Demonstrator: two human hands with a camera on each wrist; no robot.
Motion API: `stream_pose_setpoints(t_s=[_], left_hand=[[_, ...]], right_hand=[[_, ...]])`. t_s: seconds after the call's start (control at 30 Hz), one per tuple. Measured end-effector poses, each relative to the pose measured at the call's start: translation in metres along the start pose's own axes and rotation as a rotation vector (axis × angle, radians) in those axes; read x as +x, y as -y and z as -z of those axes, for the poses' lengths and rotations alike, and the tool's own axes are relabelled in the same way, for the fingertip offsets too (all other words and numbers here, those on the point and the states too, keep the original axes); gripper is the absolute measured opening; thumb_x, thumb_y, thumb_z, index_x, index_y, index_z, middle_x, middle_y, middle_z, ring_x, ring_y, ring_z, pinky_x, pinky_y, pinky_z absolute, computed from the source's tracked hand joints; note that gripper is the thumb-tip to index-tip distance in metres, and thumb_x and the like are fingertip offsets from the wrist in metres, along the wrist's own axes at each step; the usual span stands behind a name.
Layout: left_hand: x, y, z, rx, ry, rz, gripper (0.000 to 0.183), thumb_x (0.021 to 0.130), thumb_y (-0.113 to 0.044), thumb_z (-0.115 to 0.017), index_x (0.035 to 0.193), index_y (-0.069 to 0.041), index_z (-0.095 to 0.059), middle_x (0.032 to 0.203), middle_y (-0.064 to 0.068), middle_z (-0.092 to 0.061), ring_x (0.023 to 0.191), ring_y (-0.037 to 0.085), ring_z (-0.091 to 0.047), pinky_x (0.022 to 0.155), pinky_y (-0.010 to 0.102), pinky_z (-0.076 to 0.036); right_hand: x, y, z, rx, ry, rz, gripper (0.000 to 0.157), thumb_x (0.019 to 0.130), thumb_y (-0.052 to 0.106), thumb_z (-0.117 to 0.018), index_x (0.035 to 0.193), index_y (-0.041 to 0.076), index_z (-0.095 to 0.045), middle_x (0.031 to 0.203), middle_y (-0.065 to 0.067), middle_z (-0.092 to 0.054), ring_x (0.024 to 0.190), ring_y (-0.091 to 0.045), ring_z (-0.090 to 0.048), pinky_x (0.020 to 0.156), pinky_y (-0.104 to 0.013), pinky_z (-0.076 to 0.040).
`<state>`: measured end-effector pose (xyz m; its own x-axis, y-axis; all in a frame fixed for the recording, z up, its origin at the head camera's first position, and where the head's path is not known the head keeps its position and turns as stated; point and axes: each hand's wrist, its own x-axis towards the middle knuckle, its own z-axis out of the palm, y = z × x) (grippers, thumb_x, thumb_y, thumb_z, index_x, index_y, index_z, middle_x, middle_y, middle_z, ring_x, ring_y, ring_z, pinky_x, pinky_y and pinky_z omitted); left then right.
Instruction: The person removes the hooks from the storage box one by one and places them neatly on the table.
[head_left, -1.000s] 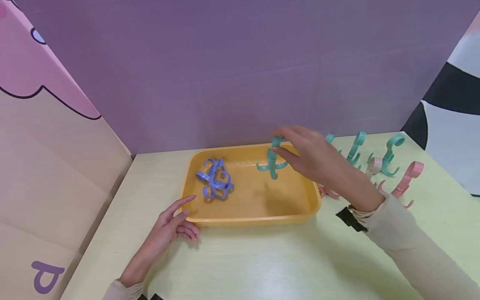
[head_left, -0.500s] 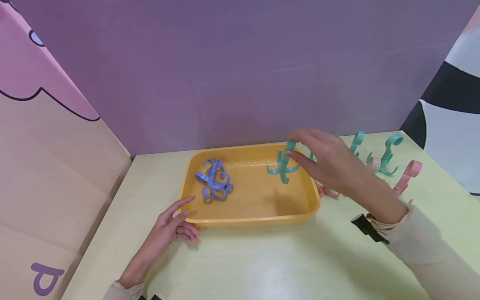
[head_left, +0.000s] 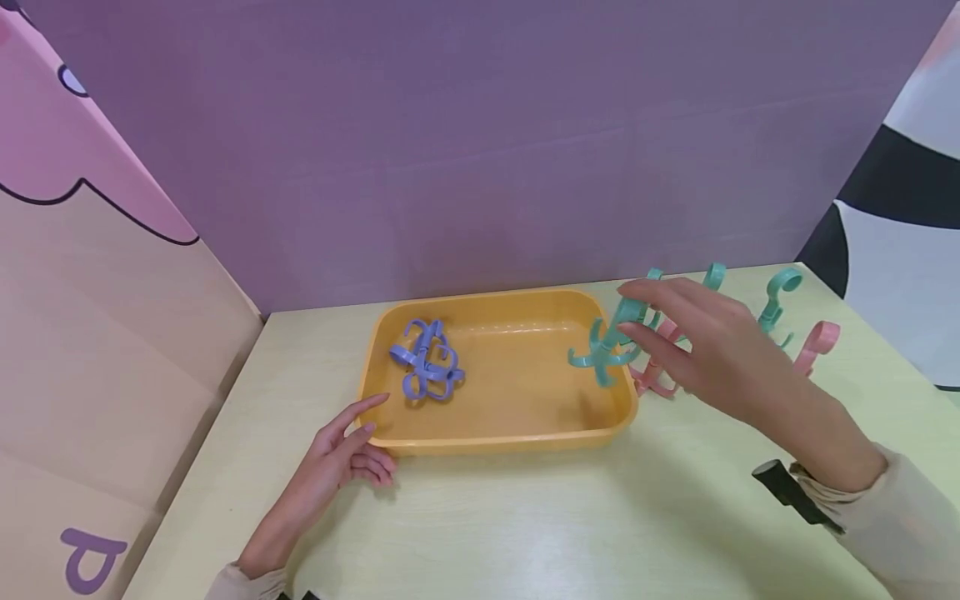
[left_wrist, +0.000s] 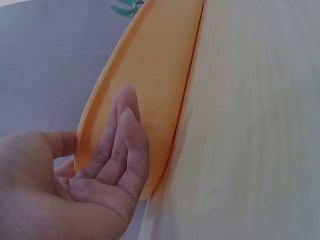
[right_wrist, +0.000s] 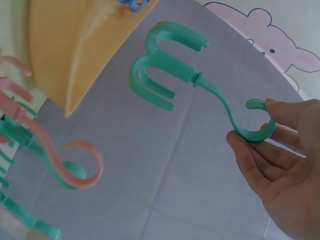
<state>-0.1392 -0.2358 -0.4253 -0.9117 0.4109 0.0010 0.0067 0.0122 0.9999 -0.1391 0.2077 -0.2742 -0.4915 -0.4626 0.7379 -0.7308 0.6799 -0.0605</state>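
Green hook (head_left: 603, 354), glossy moulded plastic, tilted in mid-air over the right end of the yellow-orange tray (head_left: 498, 443), curved prongs splayed low. Right hand (head_left: 708, 358) pinches its curled top, thumb and fingers spread only as wide as the curl. Nearest first: pale tabletop (head_left: 480, 533), fine wood-look grain, slight sheen. Left hand (head_left: 348, 450) at the tray's near left corner, relaxed, fingers loosely bent, grasping nothing, index and thumb at the rim. Tray is shallow, smooth plastic, rounded corners. Purple hooks (head_left: 426, 362) bunched on its left side, all loops and bent arms. Right of tray, partly behind the right arm: pink hooks (head_left: 823, 335), other green hooks (head_left: 770, 315), same curled tops. Farthest, purple backdrop (head_left: 450, 167), matte, faintly creased.
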Motion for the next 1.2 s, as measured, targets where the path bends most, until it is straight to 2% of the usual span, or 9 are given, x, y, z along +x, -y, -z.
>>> stream_pose_setpoints(t_s=[0.13, 0.23, 0.4, 0.63, 0.7, 0.8, 0.93, 1.07, 1.2], left_hand=[[0.0, 0.0, 0.0, -0.001, 0.002, -0.001, 0.053, 0.109, -0.028, -0.043, 0.156, -0.011, -0.027, 0.086, 0.02, -0.073, 0.073, 0.032, -0.072, 0.069, 0.04, -0.061], [0.0, 0.0, 0.0, -0.002, -0.001, 0.003, 0.053, 0.109, -0.029, -0.044, 0.156, -0.011, -0.027, 0.086, 0.02, -0.073, 0.073, 0.032, -0.072, 0.069, 0.04, -0.061], [0.0, 0.0, 0.0, -0.003, -0.006, 0.008, 0.054, 0.108, -0.029, -0.044, 0.156, -0.012, -0.028, 0.086, 0.02, -0.072, 0.073, 0.033, -0.071, 0.069, 0.04, -0.061], [0.0, -0.001, 0.0, 0.003, -0.006, 0.007, 0.053, 0.109, -0.028, -0.043, 0.156, -0.012, -0.028, 0.087, 0.021, -0.072, 0.073, 0.033, -0.071, 0.068, 0.039, -0.061], [0.0, -0.001, 0.0, 0.003, -0.005, 0.007, 0.052, 0.109, -0.028, -0.043, 0.156, -0.012, -0.028, 0.087, 0.021, -0.072, 0.073, 0.034, -0.071, 0.068, 0.039, -0.061], [0.0, 0.0, 0.0, 0.003, -0.004, 0.008, 0.052, 0.109, -0.028, -0.043, 0.156, -0.012, -0.027, 0.087, 0.021, -0.072, 0.073, 0.034, -0.071, 0.068, 0.039, -0.061], [0.0, 0.0, 0.0, 0.002, -0.002, 0.005, 0.053, 0.109, -0.028, -0.043, 0.156, -0.012, -0.027, 0.086, 0.02, -0.072, 0.073, 0.033, -0.072, 0.068, 0.038, -0.061], [0.0, 0.0, 0.0, 0.002, -0.004, 0.002, 0.053, 0.109, -0.027, -0.043, 0.156, -0.011, -0.027, 0.087, 0.021, -0.072, 0.073, 0.033, -0.072, 0.068, 0.039, -0.061], [0.0, 0.0, 0.0, 0.001, -0.003, 0.002, 0.053, 0.109, -0.028, -0.043, 0.156, -0.012, -0.027, 0.086, 0.02, -0.072, 0.073, 0.033, -0.071, 0.067, 0.038, -0.061]], right_hand=[[-0.01, -0.003, 0.004, -0.015, -0.051, 0.025, 0.062, 0.101, 0.058, -0.044, 0.117, 0.004, -0.068, 0.104, -0.008, -0.072, 0.088, -0.022, -0.068, 0.08, -0.019, -0.052], [-0.018, -0.004, 0.008, -0.027, -0.064, 0.012, 0.062, 0.1, 0.059, -0.046, 0.117, 0.004, -0.069, 0.1, -0.006, -0.072, 0.083, -0.018, -0.066, 0.077, -0.011, -0.049], [-0.034, -0.008, 0.018, -0.07, -0.034, -0.038, 0.062, 0.1, 0.06, -0.044, 0.119, 0.007, -0.069, 0.105, -0.006, -0.072, 0.081, -0.013, -0.063, 0.065, -0.02, -0.049], [-0.052, -0.015, 0.024, -0.071, 0.001, -0.074, 0.06, 0.1, 0.059, -0.044, 0.118, 0.008, -0.069, 0.097, 0.0, -0.071, 0.075, -0.002, -0.052, 0.066, -0.012, -0.047], [-0.055, -0.018, 0.024, -0.068, 0.009, -0.079, 0.062, 0.099, 0.06, -0.044, 0.117, 0.007, -0.069, 0.096, 0.001, -0.071, 0.074, -0.003, -0.054, 0.069, -0.007, -0.047], [-0.06, -0.021, 0.024, -0.054, 0.035, -0.096, 0.065, 0.099, 0.062, -0.043, 0.116, 0.005, -0.069, 0.096, -0.002, -0.071, 0.074, -0.01, -0.062, 0.092, -0.004, -0.043], [-0.07, -0.026, 0.021, -0.038, 0.08, -0.123, 0.051, 0.097, 0.052, -0.059, 0.116, 0.005, -0.068, 0.098, -0.003, -0.071, 0.079, -0.021, -0.07, 0.095, -0.005, -0.041], [-0.081, -0.03, 0.015, -0.032, 0.118, -0.133, 0.039, 0.094, 0.04, -0.069, 0.116, 0.007, -0.069, 0.101, -0.001, -0.071, 0.078, -0.013, -0.067, 0.072, -0.005, -0.05], [-0.09, -0.033, 0.007, -0.037, 0.15, -0.15, 0.036, 0.085, 0.023, -0.081, 0.116, 0.009, -0.068, 0.104, -0.001, -0.071, 0.082, -0.013, -0.066, 0.075, -0.003, -0.049]])
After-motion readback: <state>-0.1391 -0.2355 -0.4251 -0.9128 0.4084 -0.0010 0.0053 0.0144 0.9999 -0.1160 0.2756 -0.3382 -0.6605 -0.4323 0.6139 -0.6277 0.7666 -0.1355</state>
